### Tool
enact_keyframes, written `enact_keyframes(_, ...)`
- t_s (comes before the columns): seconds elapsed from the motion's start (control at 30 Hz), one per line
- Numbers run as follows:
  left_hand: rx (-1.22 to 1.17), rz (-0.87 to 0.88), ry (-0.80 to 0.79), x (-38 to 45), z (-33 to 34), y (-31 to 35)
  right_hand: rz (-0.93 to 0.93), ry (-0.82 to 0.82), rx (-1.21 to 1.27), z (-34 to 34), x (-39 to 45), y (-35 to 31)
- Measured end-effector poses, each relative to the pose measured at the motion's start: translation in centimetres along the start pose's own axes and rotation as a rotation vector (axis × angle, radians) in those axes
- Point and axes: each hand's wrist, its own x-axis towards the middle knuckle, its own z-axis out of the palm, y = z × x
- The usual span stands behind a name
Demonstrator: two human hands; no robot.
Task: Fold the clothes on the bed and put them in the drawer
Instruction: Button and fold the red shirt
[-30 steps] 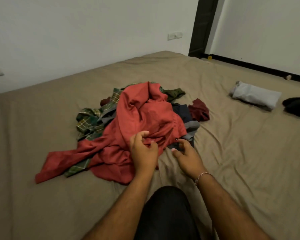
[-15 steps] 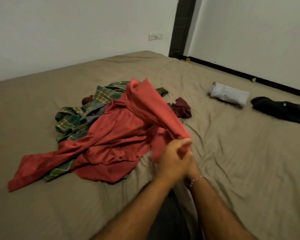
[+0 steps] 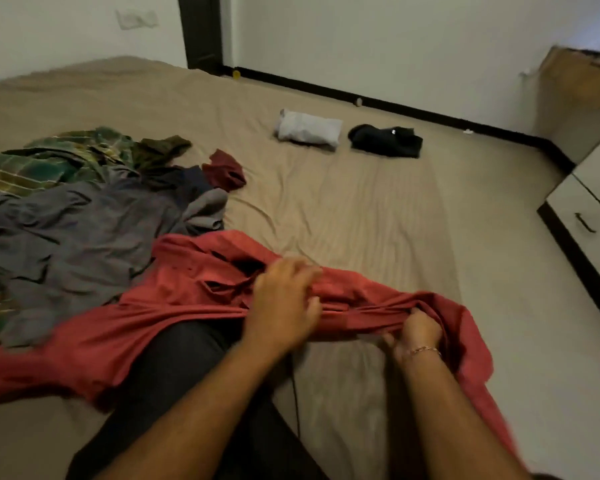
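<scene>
Both hands, left hand [image 3: 284, 303] (blurred, seemingly) and right hand [image 3: 418, 332], grip the red shirt [image 3: 187, 289] near bare bed [image 3: 378, 209].

1 head-worn wide-angle view looks forward and down from above the person's own forearms, close over the wrinkled beige bed sheet [image 3: 361, 209], facing the far white wall [image 3: 378, 39] and the white drawer unit [image 3: 589, 202] at right.
</scene>
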Motion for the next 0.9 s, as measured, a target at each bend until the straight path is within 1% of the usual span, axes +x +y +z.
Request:
enact_keyframes(0.03, 0.172, -0.114, -0.069, 0.3, -0.4, -1.2, 0.035, -0.034, -0.103, -1.2, -0.2, 0.1)
enact_keyframes(0.1, 0.324, -0.304, -0.225, 1.1, -0.8, -3.5, 0.118, -0.192, -0.502, -2.5, -0.1, 1.1)
enact_keyframes(0.13, 0.355, -0.346, -0.284, 1.7, -0.6, -4.5, 0.157, -0.273, -0.658, -2.9, -0.8, 1.3)
enact_keyframes(0.17, 0.379, -0.375, -0.358, 2.4, -0.4, -5.3, 0.186, -0.355, -0.729, -2.7, -1.7, 1.3)
enact_keyframes(0.2, 0.398, -0.396, -0.425, 2.9, 0.0, -6.1, 0.163, -0.419, -0.763, -2.4, -2.3, 1.3)
enact_keyframes(0.27, 0.407, -0.404, -0.508, 3.6, 1.2, -6.9, 0.053, -0.465, -0.685, -1.0, -3.3, 0.8)
enact_keyframes(0.3, 0.415, -0.390, -0.504, 3.6, 1.7, -6.9, -0.033, -0.455, -0.602, -0.1, -3.5, 0.8)
enact_keyframes(0.37, 0.419, -0.319, -0.403, 3.6, 2.2, -6.5, -0.272, -0.377, -0.457, 2.0, -4.0, 1.9)
enact_keyframes(0.4, 0.390, -0.268, -0.338, 3.6, 2.3, -6.0, -0.369, -0.317, -0.415, 2.9, -4.4, 2.3)
enact_keyframes(0.43, 0.337, -0.215, -0.283, 3.6, 2.1, -5.3, -0.427, -0.272, -0.394, 3.7, -4.7, 2.5)
enact_keyframes(0.47, 0.263, -0.162, -0.255, 3.4, 2.1, -4.4, -0.434, -0.255, -0.383, 4.3, -5.0, 2.9)
enact_keyframes(0.57, 0.011, 0.007, -0.270, 2.0, 2.2, -2.5, -0.335, -0.340, -0.298, 6.3, -5.5, 3.8)
enact_keyframes(0.6, -0.066, 0.053, -0.257, 1.6, 2.1, -2.4, -0.307, -0.333, -0.236, 6.7, -5.5, 4.1)
enact_keyframes(0.67, -0.152, 0.109, -0.216, 1.4, 1.6, -3.0, -0.168, -0.278, 0.052, 6.8, -5.4, 4.4)
enact_keyframes(0.7, -0.126, 0.117, -0.197, 1.5, 1.3, -3.4, -0.075, -0.272, 0.233, 6.5, -5.4, 4.3)
enact_keyframes(0.73, -0.039, 0.116, -0.187, 1.6, 1.0, -3.7, -0.004, -0.289, 0.384, 6.0, -5.4, 3.9)
enact_keyframes(0.77, 0.089, 0.105, -0.182, 1.6, 0.7, -3.7, 0.037, -0.313, 0.481, 5.4, -5.5, 3.4)
enact_keyframes(0.83, 0.318, 0.022, -0.192, 1.6, 0.4, -3.4, 0.048, -0.341, 0.509, 3.7, -5.6, 2.7)
enact_keyframes(0.9, 0.454, -0.127, -0.264, 1.8, -0.3, -3.1, 0.014, -0.378, 0.402, 1.3, -4.8, 2.1)
